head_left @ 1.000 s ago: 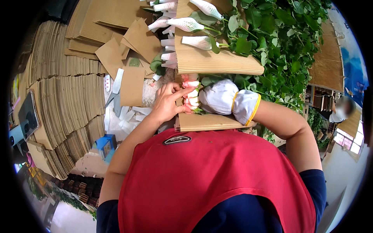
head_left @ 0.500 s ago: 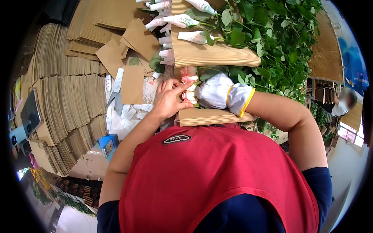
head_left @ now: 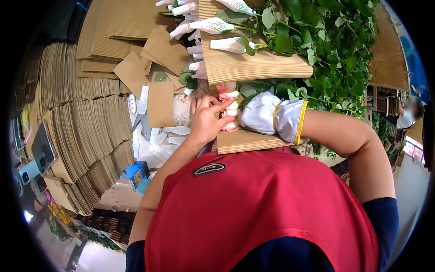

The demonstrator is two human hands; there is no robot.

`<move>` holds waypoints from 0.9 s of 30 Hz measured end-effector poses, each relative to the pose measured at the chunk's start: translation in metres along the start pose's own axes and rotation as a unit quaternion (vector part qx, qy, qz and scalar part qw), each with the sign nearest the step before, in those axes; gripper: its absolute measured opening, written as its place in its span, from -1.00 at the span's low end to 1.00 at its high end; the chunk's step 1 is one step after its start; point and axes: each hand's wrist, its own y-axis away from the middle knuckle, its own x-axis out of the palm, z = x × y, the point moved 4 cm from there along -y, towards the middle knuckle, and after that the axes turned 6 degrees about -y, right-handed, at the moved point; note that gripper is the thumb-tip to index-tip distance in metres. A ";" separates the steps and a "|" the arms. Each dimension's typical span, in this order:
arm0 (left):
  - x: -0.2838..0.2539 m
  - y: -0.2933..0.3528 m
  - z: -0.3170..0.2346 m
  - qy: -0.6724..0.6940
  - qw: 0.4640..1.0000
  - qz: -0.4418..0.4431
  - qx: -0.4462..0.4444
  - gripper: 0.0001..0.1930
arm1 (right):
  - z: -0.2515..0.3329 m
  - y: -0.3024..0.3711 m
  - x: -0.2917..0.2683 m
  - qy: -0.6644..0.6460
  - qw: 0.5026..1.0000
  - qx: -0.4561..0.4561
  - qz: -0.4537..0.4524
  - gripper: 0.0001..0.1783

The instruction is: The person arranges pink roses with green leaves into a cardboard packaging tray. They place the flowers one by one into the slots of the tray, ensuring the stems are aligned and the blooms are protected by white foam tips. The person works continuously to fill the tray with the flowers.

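Observation:
Pink-and-cream roses (head_left: 232, 112) sit in a short row of heads on corrugated cardboard in front of me. My bare left hand (head_left: 209, 120) lies along their left side. Its index finger and thumb are spread apart and touch the blooms. Against the right side of the heads rests my right hand (head_left: 259, 113), in a white glove with yellow trim; its fingers are hidden. A corrugated sheet (head_left: 258, 68) arches just beyond the roses, carrying flower heads in white foam nets (head_left: 212, 26). Nearer my apron is another folded cardboard edge (head_left: 253, 141).
Leafy green stems (head_left: 335, 54) crowd the right. Stacks of cardboard (head_left: 86, 118) fill the left, with loose brown pieces (head_left: 161, 103), scissors (head_left: 144, 127) and foam nets (head_left: 177, 130) beside my left forearm. A blue box (head_left: 134, 176) and a phone (head_left: 43, 147) stand farther left. Another person (head_left: 411, 113) appears far right.
The whole view has shifted slightly, so everything sits a little farther right and lower. Both hands stay at the roses, with hardly any change in their pose.

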 end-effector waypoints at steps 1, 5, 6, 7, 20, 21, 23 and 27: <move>-0.001 0.000 -0.001 0.004 1.000 -0.004 -0.003 -0.49 | -0.002 -0.002 0.003 0.000 1.000 -0.019 -0.014 -0.49; 0.001 -0.001 -0.002 0.014 1.000 -0.004 0.003 -0.49 | -0.003 0.002 -0.002 0.012 0.998 -0.051 0.027 -0.45; 0.002 -0.001 0.000 0.015 1.000 -0.002 0.002 -0.48 | -0.003 0.000 -0.001 0.037 0.996 -0.068 0.049 -0.48; 0.003 -0.001 0.002 0.016 1.000 0.000 0.001 -0.48 | -0.003 -0.002 0.001 0.062 0.992 -0.086 0.071 -0.51; 0.007 -0.001 0.004 0.031 0.999 0.022 0.008 -0.43 | -0.021 -0.002 -0.004 0.055 0.982 -0.033 -0.179 -0.82; 0.005 -0.001 0.003 0.016 1.000 0.026 0.008 -0.40 | -0.022 -0.007 -0.002 0.065 0.983 -0.047 -0.167 -0.83; 0.007 -0.002 0.002 0.010 1.000 0.023 0.009 -0.40 | -0.027 -0.009 0.002 0.082 0.985 -0.039 -0.147 -0.82; 0.008 -0.001 0.002 0.014 1.000 0.025 -0.004 -0.40 | -0.022 -0.004 -0.008 0.089 0.991 -0.027 -0.100 -0.80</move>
